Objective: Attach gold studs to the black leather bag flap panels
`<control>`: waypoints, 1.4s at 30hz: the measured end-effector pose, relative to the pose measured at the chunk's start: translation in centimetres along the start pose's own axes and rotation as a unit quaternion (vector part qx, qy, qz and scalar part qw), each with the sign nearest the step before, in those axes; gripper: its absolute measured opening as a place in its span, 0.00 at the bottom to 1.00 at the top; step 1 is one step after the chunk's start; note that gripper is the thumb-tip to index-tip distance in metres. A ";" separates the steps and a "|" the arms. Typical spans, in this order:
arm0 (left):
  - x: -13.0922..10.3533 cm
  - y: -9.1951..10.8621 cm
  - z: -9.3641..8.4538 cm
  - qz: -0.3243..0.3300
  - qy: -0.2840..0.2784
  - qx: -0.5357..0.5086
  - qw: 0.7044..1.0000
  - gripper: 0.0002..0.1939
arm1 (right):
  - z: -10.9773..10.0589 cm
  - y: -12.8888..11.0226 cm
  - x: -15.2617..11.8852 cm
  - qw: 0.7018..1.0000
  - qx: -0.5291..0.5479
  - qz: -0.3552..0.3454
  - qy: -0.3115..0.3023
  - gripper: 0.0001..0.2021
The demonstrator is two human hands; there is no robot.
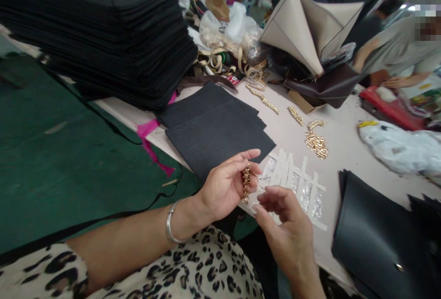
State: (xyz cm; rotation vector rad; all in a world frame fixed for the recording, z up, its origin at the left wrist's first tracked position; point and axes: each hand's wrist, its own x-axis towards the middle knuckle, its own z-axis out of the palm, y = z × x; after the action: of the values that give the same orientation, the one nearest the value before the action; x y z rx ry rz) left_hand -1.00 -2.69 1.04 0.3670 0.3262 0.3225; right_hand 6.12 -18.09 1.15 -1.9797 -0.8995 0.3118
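My left hand [223, 186] is closed, palm turned up, around a short gold chain [245, 183] that hangs across its fingers. Close beside it, my right hand [284, 225] has its fingers curled towards the thumb in a pinch. A thin, tiny bit shows near those fingertips, too small to name. Beyond the hands lie more gold chains on the table: a long strand [262, 98], a short piece [295, 115] and a heaped one [316, 145]. White strips with clear plastic packets [305, 193] lie just behind my right hand.
Black sheets [220, 129] lie left of the chains, below a tall black stack [103, 37]. At the right are a black leather piece [382, 239] and a white plastic bag [399, 147]. A beige bag [296, 28] stands at the back; a person [396, 55] sits across the table [339, 149].
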 end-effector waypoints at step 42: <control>-0.6 -0.8 -2.4 -0.098 -0.076 0.378 0.917 0.13 | -2.3 -0.7 2.8 0.976 -0.114 -0.129 -0.131 0.13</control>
State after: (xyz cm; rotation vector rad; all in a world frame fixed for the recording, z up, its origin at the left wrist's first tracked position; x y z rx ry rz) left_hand -2.23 -2.91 -1.24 1.1087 0.3220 -0.0482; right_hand 9.04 -17.38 3.36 -2.0267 -1.4006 0.3363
